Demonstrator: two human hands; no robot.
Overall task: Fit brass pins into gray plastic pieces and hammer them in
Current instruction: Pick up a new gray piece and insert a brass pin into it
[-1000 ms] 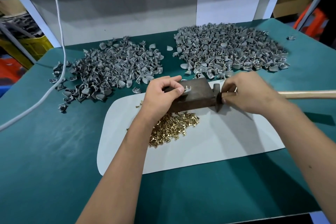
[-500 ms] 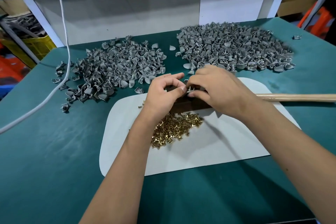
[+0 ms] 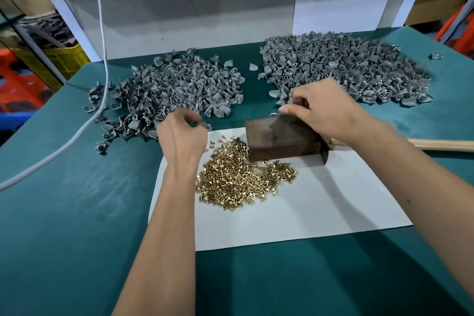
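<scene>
While a white cable point(image 3: 100, 64) trails across the green worktop point(image 3: 77, 213), the dark wooden block point(image 3: 282, 138) sits on white paper point(image 3: 307, 208) beside shiny brass pins point(image 3: 238, 177). The right hand point(image 3: 323, 108) pinches something small at the block's 12 o'clock; the curled left hand point(image 3: 180, 133) reaches the gray plastic pieces point(image 3: 174, 87) at 10 o'clock, its hold unclear.

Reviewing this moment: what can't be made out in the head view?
- Right hand: whatever its curled fingers pinch is blurred, too small.
- Left hand: fingertips blurred over the left gray pile; grip unclear.
- Hammer: handle cut by the right edge; head hidden behind the right hand and the block.
</scene>
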